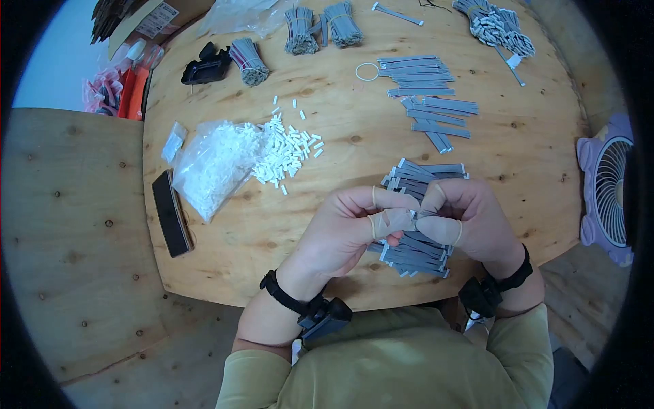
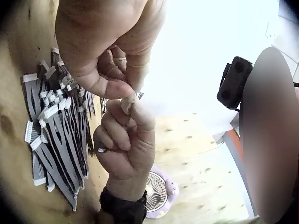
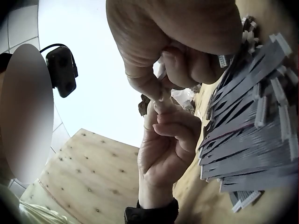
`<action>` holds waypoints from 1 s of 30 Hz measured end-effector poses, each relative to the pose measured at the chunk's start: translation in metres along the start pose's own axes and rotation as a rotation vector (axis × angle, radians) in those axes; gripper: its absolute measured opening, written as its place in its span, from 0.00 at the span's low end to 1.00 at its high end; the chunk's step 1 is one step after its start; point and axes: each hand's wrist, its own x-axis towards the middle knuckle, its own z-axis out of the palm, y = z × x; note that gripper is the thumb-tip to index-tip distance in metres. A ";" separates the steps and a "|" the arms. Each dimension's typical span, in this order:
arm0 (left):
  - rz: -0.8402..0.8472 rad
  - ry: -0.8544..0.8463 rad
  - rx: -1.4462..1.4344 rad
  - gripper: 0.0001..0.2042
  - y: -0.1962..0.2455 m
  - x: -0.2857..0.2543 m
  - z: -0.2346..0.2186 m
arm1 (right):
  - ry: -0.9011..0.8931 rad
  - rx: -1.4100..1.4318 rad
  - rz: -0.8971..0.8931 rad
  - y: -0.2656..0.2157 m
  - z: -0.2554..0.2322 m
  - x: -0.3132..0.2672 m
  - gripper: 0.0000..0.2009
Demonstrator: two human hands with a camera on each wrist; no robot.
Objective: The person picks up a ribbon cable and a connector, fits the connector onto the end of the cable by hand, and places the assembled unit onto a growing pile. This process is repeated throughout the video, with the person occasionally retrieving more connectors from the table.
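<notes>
Over a pile of grey ribbon cables (image 1: 415, 255) with white end connectors, my two hands meet fingertip to fingertip. My left hand (image 1: 344, 221) pinches a small white piece (image 1: 412, 215) between thumb and forefinger, mostly hidden by the fingertips. Opposite it, my right hand (image 1: 480, 211) pinches a ribbon cable, nearly all covered by the fingers. One white connector end (image 3: 223, 60) of that cable pokes out under the curled fingers in the right wrist view. Thin pale finger cots cover the thumbs and forefingers.
Left of my hands, small white plastic pieces (image 1: 283, 150) spill from a clear bag (image 1: 214, 167). A phone (image 1: 172, 213) lies by the left edge. More cables (image 1: 415, 75) and tied bundles (image 1: 344, 26) lie farther back. A purple fan (image 1: 606, 191) stands at the right.
</notes>
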 end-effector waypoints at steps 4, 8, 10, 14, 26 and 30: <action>0.010 0.004 0.008 0.09 -0.001 0.000 0.000 | -0.011 0.011 0.007 0.001 0.000 0.000 0.04; 0.008 0.016 0.026 0.09 0.000 0.000 0.002 | -0.009 0.001 0.008 0.002 -0.001 0.000 0.04; 0.022 -0.003 0.058 0.09 0.000 0.000 0.001 | 0.005 -0.006 0.011 0.002 -0.001 0.000 0.04; 0.031 0.023 0.077 0.10 0.001 -0.001 0.003 | 0.045 -0.009 0.012 0.000 0.001 -0.001 0.03; 0.118 0.039 0.277 0.10 0.001 -0.004 0.004 | 0.092 -0.086 -0.011 -0.001 0.003 -0.003 0.04; 0.160 0.047 0.315 0.09 0.001 -0.004 0.006 | 0.084 -0.082 -0.001 -0.002 0.003 -0.003 0.04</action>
